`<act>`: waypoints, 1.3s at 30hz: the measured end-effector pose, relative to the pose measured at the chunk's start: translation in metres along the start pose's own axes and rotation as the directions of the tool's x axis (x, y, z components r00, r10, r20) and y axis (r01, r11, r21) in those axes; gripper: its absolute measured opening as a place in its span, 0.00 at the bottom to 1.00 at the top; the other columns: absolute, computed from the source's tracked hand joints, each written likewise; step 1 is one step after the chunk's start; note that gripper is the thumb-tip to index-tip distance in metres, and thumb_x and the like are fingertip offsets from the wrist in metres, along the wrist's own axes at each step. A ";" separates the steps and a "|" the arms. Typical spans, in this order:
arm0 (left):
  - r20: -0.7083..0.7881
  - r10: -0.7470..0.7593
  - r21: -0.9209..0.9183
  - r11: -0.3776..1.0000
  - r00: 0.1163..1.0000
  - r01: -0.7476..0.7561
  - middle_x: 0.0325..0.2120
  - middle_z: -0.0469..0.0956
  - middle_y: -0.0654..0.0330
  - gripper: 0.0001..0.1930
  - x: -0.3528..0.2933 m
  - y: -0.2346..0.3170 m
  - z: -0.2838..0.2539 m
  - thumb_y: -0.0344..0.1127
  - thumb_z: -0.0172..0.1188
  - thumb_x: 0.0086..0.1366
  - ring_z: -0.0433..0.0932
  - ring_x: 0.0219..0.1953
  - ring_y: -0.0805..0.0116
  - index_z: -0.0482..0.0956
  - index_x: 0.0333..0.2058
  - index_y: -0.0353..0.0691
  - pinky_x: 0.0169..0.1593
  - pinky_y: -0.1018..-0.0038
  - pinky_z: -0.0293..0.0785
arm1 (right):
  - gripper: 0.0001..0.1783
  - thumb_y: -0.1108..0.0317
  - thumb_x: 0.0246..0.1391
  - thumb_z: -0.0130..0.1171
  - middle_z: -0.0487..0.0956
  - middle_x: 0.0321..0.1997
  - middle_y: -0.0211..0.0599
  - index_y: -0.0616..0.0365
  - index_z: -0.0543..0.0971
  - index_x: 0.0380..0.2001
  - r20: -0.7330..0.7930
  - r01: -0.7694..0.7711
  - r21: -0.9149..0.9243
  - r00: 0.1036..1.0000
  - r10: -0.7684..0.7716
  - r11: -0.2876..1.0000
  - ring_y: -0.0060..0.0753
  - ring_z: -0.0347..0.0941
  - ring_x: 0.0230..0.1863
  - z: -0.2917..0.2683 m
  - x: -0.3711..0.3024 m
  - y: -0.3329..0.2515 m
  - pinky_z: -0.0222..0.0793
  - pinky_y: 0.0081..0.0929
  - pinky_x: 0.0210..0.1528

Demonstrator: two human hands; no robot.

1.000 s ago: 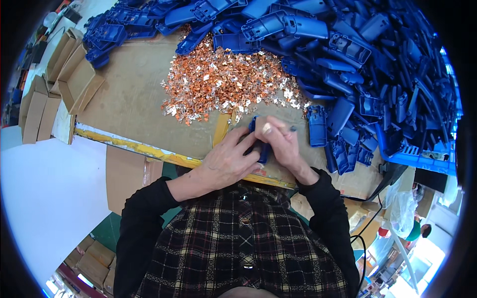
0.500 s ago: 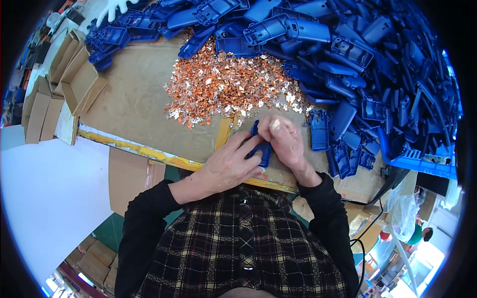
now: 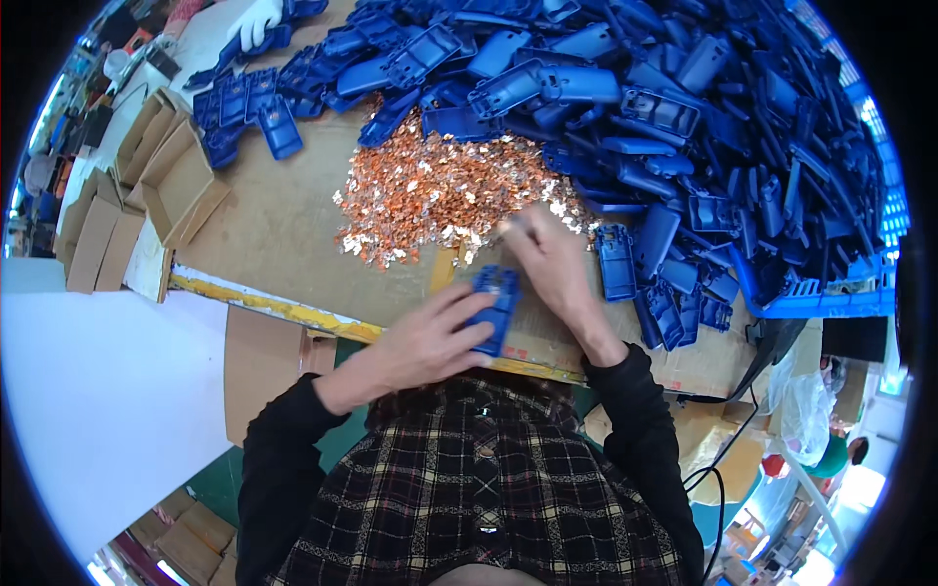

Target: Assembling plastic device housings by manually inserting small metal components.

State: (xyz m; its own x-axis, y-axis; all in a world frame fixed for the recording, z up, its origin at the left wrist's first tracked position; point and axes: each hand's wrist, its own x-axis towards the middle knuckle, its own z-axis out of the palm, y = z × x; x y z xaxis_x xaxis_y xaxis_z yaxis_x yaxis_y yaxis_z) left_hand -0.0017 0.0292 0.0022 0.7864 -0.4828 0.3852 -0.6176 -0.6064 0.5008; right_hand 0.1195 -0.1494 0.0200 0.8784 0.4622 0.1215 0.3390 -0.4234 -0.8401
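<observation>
My left hand (image 3: 430,337) is closed round the edge of a blue plastic housing (image 3: 497,305), holding it near the table's front edge with its hollow side up. A small shiny spot shows near the housing's far end. Just beyond it, my right hand (image 3: 549,256) is raised by the near edge of a heap of small copper-coloured metal pieces (image 3: 430,195). Its thumb and forefinger are pinched together; whatever they hold, if anything, is too small and blurred to make out.
Many more blue housings (image 3: 674,117) pile up across the back and right, partly in a blue plastic crate (image 3: 831,305). Open cardboard boxes (image 3: 176,186) stand at the left. Far left, another person's white-gloved hand (image 3: 258,21) touches housings. A black cable (image 3: 723,479) hangs at the right.
My right hand has drawn away from the housing toward the metal heap, uncovering the housing. The left hand still holds it. At the far left, the gloved hand has moved onto housings.
</observation>
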 end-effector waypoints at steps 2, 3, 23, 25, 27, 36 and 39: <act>-0.025 -0.014 0.108 0.994 1.000 0.016 0.53 0.72 0.49 0.18 -0.013 -0.020 -0.032 0.38 0.69 0.51 0.71 0.55 0.44 0.76 0.39 0.39 0.58 0.55 0.70 | 0.05 0.70 0.59 0.58 0.74 0.30 0.41 0.60 0.76 0.31 -0.045 0.105 -0.073 0.993 -0.109 0.992 0.36 0.71 0.34 0.010 0.003 0.018 0.66 0.33 0.40; -0.086 -0.026 0.204 0.978 0.996 0.044 0.52 0.73 0.49 0.18 -0.015 -0.038 -0.054 0.37 0.69 0.51 0.72 0.54 0.45 0.76 0.39 0.40 0.58 0.54 0.71 | 0.04 0.72 0.56 0.59 0.74 0.31 0.42 0.61 0.76 0.31 -0.038 0.202 -0.128 0.977 -0.209 0.971 0.41 0.71 0.36 0.011 0.003 0.024 0.67 0.35 0.40; -0.327 0.076 0.619 0.771 0.942 0.152 0.32 0.76 0.61 0.10 0.163 -0.116 -0.039 0.36 0.66 0.55 0.72 0.38 0.60 0.79 0.34 0.42 0.41 0.64 0.68 | 0.04 0.73 0.54 0.53 0.77 0.28 0.55 0.63 0.75 0.31 0.075 0.154 -0.455 0.988 -0.135 0.877 0.58 0.76 0.32 -0.011 -0.015 0.013 0.72 0.48 0.36; -0.384 0.111 0.585 0.797 0.917 0.149 0.33 0.76 0.61 0.08 0.153 -0.110 -0.048 0.34 0.66 0.55 0.72 0.37 0.60 0.79 0.34 0.41 0.41 0.64 0.68 | 0.05 0.73 0.53 0.52 0.77 0.28 0.55 0.64 0.74 0.30 0.090 0.138 -0.467 0.990 -0.109 0.873 0.57 0.76 0.32 -0.017 -0.015 0.017 0.72 0.48 0.35; -0.498 0.137 0.496 0.855 0.856 0.152 0.35 0.77 0.60 0.08 0.136 -0.093 -0.055 0.28 0.64 0.54 0.73 0.38 0.59 0.80 0.35 0.41 0.43 0.64 0.69 | 0.05 0.73 0.53 0.52 0.77 0.27 0.55 0.64 0.74 0.30 0.101 0.116 -0.476 0.992 -0.077 0.872 0.57 0.76 0.32 -0.024 -0.015 0.026 0.71 0.49 0.35; -0.139 0.039 0.012 0.999 0.989 -0.038 0.42 0.76 0.58 0.13 0.039 -0.027 -0.017 0.22 0.60 0.51 0.74 0.44 0.55 0.80 0.38 0.39 0.50 0.64 0.71 | 0.07 0.70 0.56 0.50 0.76 0.32 0.58 0.63 0.74 0.33 0.006 0.041 -0.398 0.999 -0.042 0.916 0.60 0.73 0.38 -0.044 -0.004 0.026 0.68 0.46 0.38; -0.066 0.046 0.143 0.989 0.997 -0.036 0.46 0.75 0.56 0.16 0.041 -0.021 -0.001 0.21 0.59 0.51 0.73 0.47 0.54 0.80 0.40 0.38 0.51 0.64 0.72 | 0.06 0.71 0.56 0.55 0.75 0.32 0.49 0.64 0.73 0.33 0.106 0.060 -0.193 0.994 -0.040 0.979 0.52 0.73 0.35 -0.039 -0.005 0.013 0.67 0.38 0.37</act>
State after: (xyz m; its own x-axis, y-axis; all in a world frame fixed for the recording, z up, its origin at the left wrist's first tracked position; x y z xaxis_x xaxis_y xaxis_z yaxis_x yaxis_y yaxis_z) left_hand 0.0429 0.0224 0.0079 0.7559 -0.4675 0.4584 -0.6406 -0.6725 0.3706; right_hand 0.1326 -0.1875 0.0293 0.8235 0.5587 0.0981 0.4497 -0.5375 -0.7134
